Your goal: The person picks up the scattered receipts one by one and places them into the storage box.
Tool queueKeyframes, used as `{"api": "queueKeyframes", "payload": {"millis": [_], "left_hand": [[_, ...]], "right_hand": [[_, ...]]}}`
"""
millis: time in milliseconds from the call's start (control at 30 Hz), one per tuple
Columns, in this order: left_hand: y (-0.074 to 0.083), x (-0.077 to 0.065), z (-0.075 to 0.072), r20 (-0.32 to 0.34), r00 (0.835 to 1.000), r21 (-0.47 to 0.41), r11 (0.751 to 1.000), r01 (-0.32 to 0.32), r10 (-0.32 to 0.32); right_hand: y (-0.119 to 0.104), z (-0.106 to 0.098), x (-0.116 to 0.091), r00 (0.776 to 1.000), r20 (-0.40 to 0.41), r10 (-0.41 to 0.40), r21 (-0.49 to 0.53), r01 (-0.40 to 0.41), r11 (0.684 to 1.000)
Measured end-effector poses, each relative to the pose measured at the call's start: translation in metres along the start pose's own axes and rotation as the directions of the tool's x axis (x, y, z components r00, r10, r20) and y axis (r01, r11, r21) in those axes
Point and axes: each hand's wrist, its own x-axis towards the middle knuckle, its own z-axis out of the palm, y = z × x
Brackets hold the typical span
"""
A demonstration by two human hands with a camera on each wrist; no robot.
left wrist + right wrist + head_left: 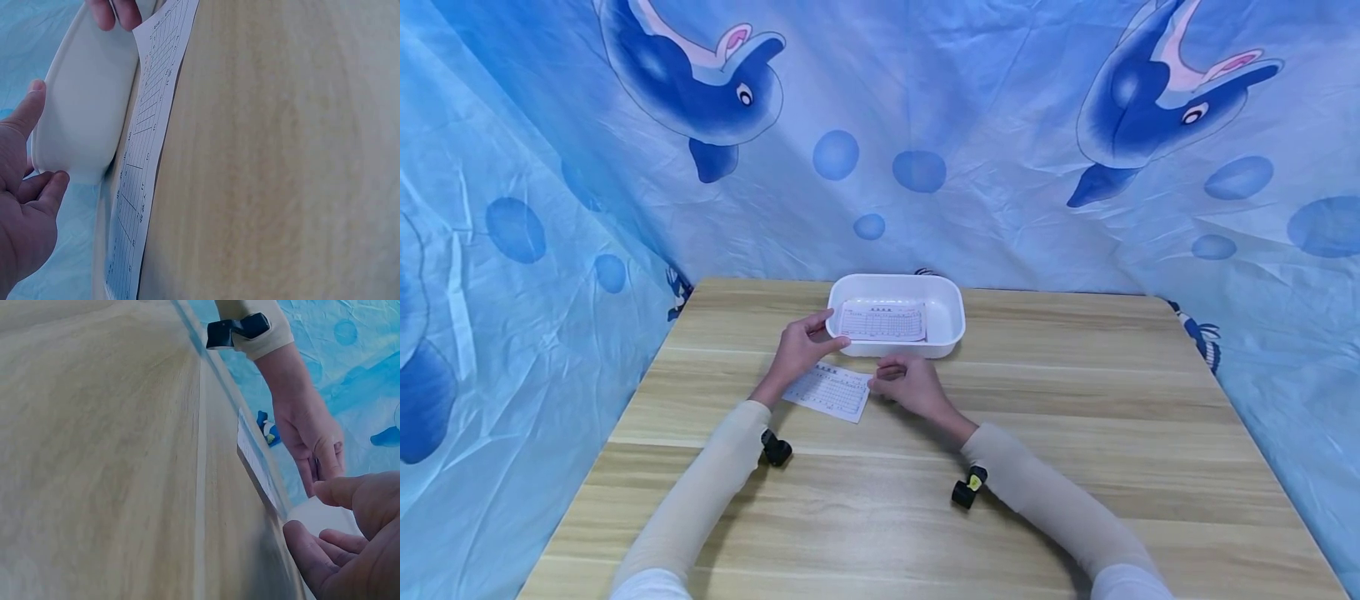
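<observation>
A white tray (945,330) stands at the middle back of the wooden table, with a printed sheet (882,321) lying inside it. My left hand (805,346) holds the tray's near left corner (81,119), thumb at the rim and fingers under the wall. A second printed sheet (831,390) lies flat on the table just in front of the tray (147,131). My right hand (910,383) has its fingers curled at this sheet's right edge (259,472), pinching the corner, which lifts slightly. Both forearms wear cream sleeves.
The wooden table (1075,433) is bare to the right and in front of the arms. Blue dolphin-print cloth (1000,167) hangs behind and on both sides. A small black camera is strapped under each wrist (777,450).
</observation>
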Motion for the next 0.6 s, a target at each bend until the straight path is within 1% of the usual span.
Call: {"api": "queueKeyframes", "payload": {"millis": [133, 400, 533, 600], "left_hand": [[-0.001, 0.0, 0.0, 0.001, 1.0, 0.008, 1.0, 0.001, -0.001], [-0.003, 0.001, 0.0, 0.002, 1.0, -0.011, 1.0, -0.012, 0.012], [-0.002, 0.0, -0.001, 0.007, 1.0, -0.024, 1.0, -0.016, 0.016], [-0.001, 0.0, -0.001, 0.009, 1.0, -0.03, 0.999, -0.017, 0.017]], "right_hand": [[0.001, 0.004, 0.001, 0.999, -0.006, 0.034, 0.002, -0.034, 0.999], [0.004, 0.01, 0.007, 0.995, -0.016, 0.103, 0.026, -0.103, 0.994], [0.003, 0.011, 0.009, 0.993, -0.011, 0.12, 0.022, -0.12, 0.993], [0.001, 0.012, 0.009, 0.993, -0.004, 0.114, 0.011, -0.114, 0.993]]}}
